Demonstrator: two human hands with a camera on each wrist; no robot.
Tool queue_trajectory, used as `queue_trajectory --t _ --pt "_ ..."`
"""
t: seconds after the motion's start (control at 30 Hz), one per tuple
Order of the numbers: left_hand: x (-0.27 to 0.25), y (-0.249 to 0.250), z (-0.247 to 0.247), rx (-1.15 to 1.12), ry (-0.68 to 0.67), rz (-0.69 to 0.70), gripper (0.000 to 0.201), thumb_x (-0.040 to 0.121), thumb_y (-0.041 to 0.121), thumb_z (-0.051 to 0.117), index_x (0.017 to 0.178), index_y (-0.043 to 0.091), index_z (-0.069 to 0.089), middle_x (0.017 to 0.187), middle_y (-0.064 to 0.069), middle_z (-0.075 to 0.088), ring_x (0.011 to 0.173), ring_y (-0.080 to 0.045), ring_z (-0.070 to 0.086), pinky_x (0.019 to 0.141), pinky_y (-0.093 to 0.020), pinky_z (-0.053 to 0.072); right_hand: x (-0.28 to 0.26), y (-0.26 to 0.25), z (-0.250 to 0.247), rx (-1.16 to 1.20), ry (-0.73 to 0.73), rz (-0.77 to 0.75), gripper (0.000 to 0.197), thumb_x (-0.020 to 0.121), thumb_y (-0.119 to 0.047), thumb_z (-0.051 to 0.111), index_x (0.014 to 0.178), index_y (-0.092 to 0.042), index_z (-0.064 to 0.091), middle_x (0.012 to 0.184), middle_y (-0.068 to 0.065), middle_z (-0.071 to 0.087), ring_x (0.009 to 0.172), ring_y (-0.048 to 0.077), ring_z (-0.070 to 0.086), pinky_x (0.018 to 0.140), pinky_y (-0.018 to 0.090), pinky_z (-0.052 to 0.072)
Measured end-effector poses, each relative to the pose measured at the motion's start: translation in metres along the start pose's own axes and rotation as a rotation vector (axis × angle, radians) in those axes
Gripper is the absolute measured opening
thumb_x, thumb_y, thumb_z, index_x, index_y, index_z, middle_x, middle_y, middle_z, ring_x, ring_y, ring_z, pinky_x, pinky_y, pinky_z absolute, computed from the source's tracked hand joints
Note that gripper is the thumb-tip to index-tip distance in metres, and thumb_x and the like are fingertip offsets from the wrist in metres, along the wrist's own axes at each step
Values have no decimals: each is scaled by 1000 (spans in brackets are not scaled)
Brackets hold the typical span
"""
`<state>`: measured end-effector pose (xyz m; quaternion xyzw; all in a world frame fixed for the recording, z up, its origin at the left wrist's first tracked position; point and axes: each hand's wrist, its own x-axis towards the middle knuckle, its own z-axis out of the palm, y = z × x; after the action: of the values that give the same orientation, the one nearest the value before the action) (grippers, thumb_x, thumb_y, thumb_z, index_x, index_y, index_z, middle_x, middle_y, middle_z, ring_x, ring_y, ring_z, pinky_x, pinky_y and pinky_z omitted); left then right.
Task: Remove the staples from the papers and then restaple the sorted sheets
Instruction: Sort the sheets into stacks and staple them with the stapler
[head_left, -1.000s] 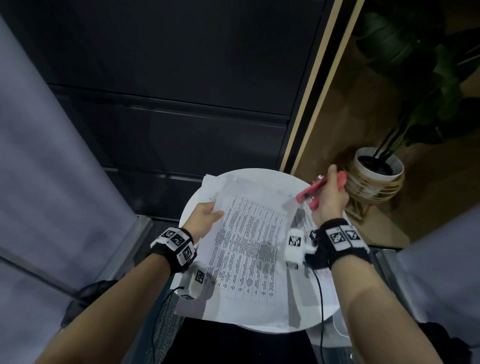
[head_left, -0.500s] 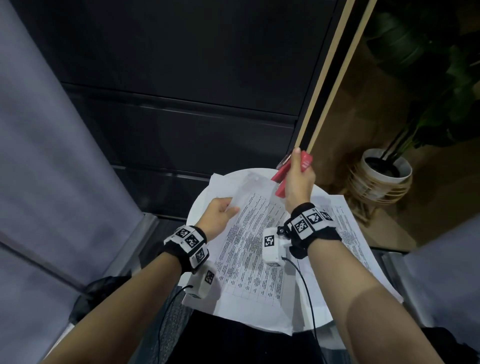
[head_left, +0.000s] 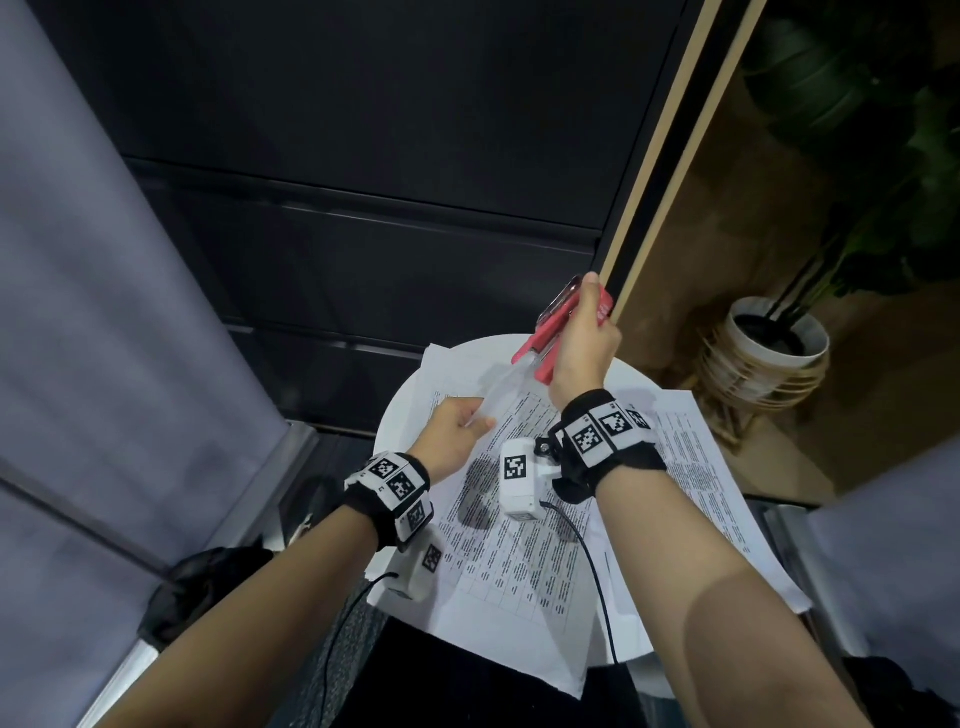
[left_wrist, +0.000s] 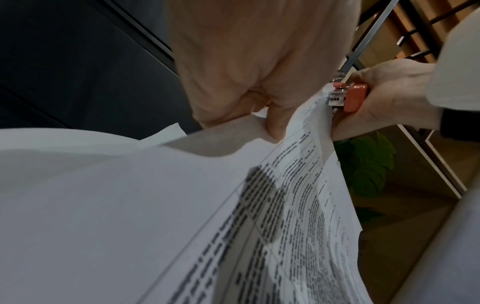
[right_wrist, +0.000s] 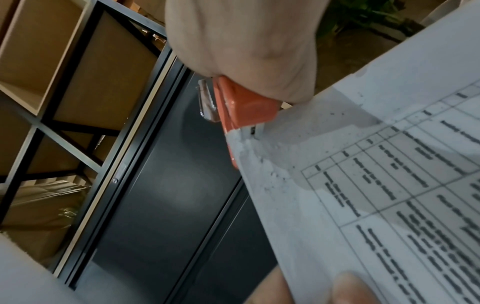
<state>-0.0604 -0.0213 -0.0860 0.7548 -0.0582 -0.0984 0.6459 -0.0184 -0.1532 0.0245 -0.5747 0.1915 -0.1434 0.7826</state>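
Observation:
Printed sheets (head_left: 519, 525) lie on a round white table (head_left: 628, 379). My left hand (head_left: 467, 423) pinches the stack near its far corner and lifts that corner off the table. My right hand (head_left: 582, 343) grips a red stapler (head_left: 545, 332), whose mouth sits over the raised corner. In the left wrist view the left fingers (left_wrist: 272, 123) hold the paper (left_wrist: 233, 205) just short of the stapler (left_wrist: 349, 98). In the right wrist view the stapler (right_wrist: 246, 109) bites the corner of the sheet (right_wrist: 376, 185). Whether a staple is in the paper is hidden.
A second printed sheet (head_left: 701, 467) lies on the table's right side, overhanging the rim. A potted plant (head_left: 774, 338) stands on the floor beyond the table at the right. A dark cabinet (head_left: 363, 208) is straight ahead, and grey cushions (head_left: 104, 312) flank the left.
My right hand carried the stapler from the table's right edge leftward and farther away to the stack's far corner. My left hand raised that corner to meet it.

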Motion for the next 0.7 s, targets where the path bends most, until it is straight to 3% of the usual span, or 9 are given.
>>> queue_trajectory --t 0.2,0.43,0.6,0.7 --pt "-3 7 -7 -26 38 5 21 100 10 48 106 6 67 101 -5 73 92 -14 70 82 -25 55 10 13 -19 -102 112 -117 34 95 -50 53 84 -18 60 78 1 66 74 15 68 66 20 51" --pt "3 2 5 84 51 -13 21 99 15 51 101 6 69 98 -9 74 94 -25 70 92 -47 52 4 15 -11 -59 103 -132 37 93 -53 54 79 -20 62 79 4 69 80 21 71 80 37 59" --pt "2 5 6 91 55 -5 22 99 15 50 108 5 67 103 -7 73 99 -23 68 97 -46 49 4 7 -3 14 78 -138 40 94 -50 53 78 -15 64 79 15 70 77 32 72 75 44 61" --pt "-1 7 5 85 50 3 23 99 14 50 110 3 67 105 -7 72 101 -22 68 97 -46 49 7 5 -3 33 101 -126 43 93 -52 54 85 -11 65 83 15 71 77 28 72 74 41 61"
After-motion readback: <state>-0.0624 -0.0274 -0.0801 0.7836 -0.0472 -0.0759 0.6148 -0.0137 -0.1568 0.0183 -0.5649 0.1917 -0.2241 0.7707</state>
